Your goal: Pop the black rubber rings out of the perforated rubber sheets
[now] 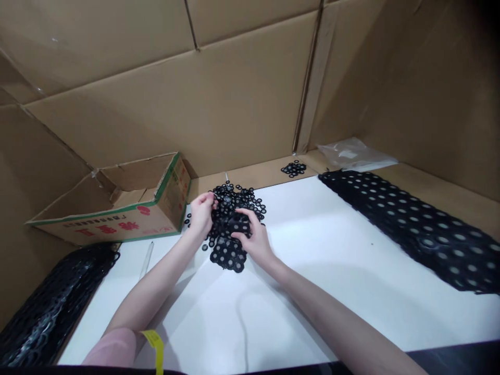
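A heap of small black rings (250, 196) lies on the white tabletop in front of me. My left hand (201, 214) is at the heap's left side, thumb and fingers pinched together; whatever is between the fingertips is too small to make out. On the right of the heap, my right hand (257, 238) curves its thumb and fingers around the edge of a small black sheet with rows of round holes (239, 225). Nearer to me, another piece of black holed sheet (228, 255) lies flat against the heap's front. Some loose rings are scattered around the edges.
An open cardboard box (117, 221) stands at left. Stacked black sheets (42, 307) lie at the near left, beside a thin pale stick (147, 258). A long black holed sheet (414, 224) covers the right side. Behind are a small ring pile (294, 168), a plastic bag (357, 152) and cardboard walls (250, 99).
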Action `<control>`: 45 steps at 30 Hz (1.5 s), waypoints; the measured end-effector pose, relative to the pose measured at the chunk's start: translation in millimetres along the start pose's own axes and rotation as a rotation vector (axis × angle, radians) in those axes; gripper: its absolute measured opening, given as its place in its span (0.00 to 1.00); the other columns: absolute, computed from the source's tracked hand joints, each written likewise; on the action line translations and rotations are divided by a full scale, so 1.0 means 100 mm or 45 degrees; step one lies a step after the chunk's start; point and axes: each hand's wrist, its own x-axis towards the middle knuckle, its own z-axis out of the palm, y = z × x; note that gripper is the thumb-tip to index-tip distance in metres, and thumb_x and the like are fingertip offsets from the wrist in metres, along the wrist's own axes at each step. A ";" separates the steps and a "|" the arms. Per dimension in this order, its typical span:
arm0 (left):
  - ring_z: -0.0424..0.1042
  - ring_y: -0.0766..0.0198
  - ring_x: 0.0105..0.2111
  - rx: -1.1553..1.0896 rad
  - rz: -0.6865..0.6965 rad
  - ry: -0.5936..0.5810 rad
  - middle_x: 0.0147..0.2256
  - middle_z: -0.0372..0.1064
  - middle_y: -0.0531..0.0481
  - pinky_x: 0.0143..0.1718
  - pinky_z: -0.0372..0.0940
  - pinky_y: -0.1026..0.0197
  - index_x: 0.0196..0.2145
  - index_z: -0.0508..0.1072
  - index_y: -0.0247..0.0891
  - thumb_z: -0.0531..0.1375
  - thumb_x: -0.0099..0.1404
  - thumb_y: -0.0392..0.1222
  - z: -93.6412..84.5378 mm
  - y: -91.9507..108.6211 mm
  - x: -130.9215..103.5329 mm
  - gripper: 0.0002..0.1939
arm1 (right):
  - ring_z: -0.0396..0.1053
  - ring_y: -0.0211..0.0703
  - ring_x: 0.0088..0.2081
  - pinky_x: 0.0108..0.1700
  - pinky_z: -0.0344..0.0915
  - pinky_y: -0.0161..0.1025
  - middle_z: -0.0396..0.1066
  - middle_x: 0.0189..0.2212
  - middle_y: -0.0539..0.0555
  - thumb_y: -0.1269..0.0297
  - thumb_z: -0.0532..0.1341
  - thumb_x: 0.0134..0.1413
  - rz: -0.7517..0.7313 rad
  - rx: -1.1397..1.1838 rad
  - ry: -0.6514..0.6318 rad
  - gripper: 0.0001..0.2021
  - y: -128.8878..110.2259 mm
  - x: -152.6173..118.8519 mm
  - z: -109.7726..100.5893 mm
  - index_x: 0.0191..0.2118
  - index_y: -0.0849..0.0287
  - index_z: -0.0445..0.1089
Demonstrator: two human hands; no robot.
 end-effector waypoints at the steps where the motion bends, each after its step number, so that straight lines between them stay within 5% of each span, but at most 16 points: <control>1: 0.66 0.68 0.22 -0.006 0.021 0.044 0.23 0.69 0.50 0.24 0.60 0.65 0.26 0.72 0.34 0.60 0.58 0.48 -0.02 0.00 0.08 0.13 | 0.70 0.43 0.33 0.40 0.67 0.42 0.73 0.37 0.50 0.70 0.62 0.46 -0.012 -0.008 -0.004 0.24 0.01 -0.02 0.00 0.51 0.52 0.63; 7: 0.72 0.62 0.31 0.447 0.377 -0.006 0.29 0.73 0.47 0.34 0.66 0.62 0.30 0.75 0.35 0.58 0.62 0.44 -0.10 -0.01 0.31 0.10 | 0.69 0.49 0.49 0.52 0.64 0.47 0.68 0.51 0.55 0.67 0.60 0.50 -0.057 -0.036 0.057 0.23 0.00 -0.03 -0.01 0.54 0.53 0.61; 14: 0.72 0.59 0.35 0.693 0.505 -0.249 0.31 0.75 0.47 0.42 0.63 0.58 0.28 0.77 0.39 0.61 0.61 0.39 -0.06 -0.13 0.27 0.06 | 0.64 0.49 0.55 0.58 0.60 0.48 0.65 0.55 0.57 0.70 0.57 0.52 -0.093 -0.030 0.032 0.25 0.04 -0.01 -0.01 0.57 0.54 0.57; 21: 0.70 0.59 0.42 0.684 0.703 -0.386 0.39 0.74 0.46 0.47 0.63 0.55 0.39 0.77 0.40 0.56 0.67 0.39 -0.14 0.15 -0.03 0.09 | 0.70 0.44 0.34 0.40 0.69 0.44 0.71 0.43 0.56 0.66 0.58 0.53 0.017 0.078 0.029 0.26 0.07 0.00 -0.01 0.59 0.54 0.54; 28: 0.71 0.59 0.38 0.641 1.018 -0.795 0.39 0.74 0.44 0.40 0.64 0.56 0.43 0.75 0.38 0.60 0.65 0.41 -0.08 0.21 -0.47 0.10 | 0.56 0.36 0.20 0.24 0.61 0.37 0.64 0.23 0.46 0.67 0.56 0.53 -0.004 -0.049 0.015 0.26 0.07 -0.01 -0.03 0.59 0.58 0.55; 37: 0.69 0.61 0.33 0.736 0.846 -0.806 0.32 0.72 0.47 0.38 0.62 0.59 0.36 0.72 0.36 0.53 0.69 0.39 0.03 0.17 -0.54 0.09 | 0.62 0.37 0.21 0.29 0.64 0.37 0.68 0.27 0.49 0.70 0.53 0.54 -0.111 -0.223 -0.057 0.27 0.03 -0.03 -0.02 0.61 0.56 0.56; 45: 0.66 0.62 0.30 0.630 0.698 -0.639 0.28 0.68 0.48 0.35 0.60 0.61 0.26 0.68 0.36 0.49 0.67 0.33 0.15 0.06 -0.58 0.13 | 0.67 0.38 0.25 0.31 0.65 0.36 0.72 0.33 0.51 0.72 0.53 0.53 -0.169 -0.200 -0.093 0.29 0.02 -0.02 -0.02 0.62 0.54 0.55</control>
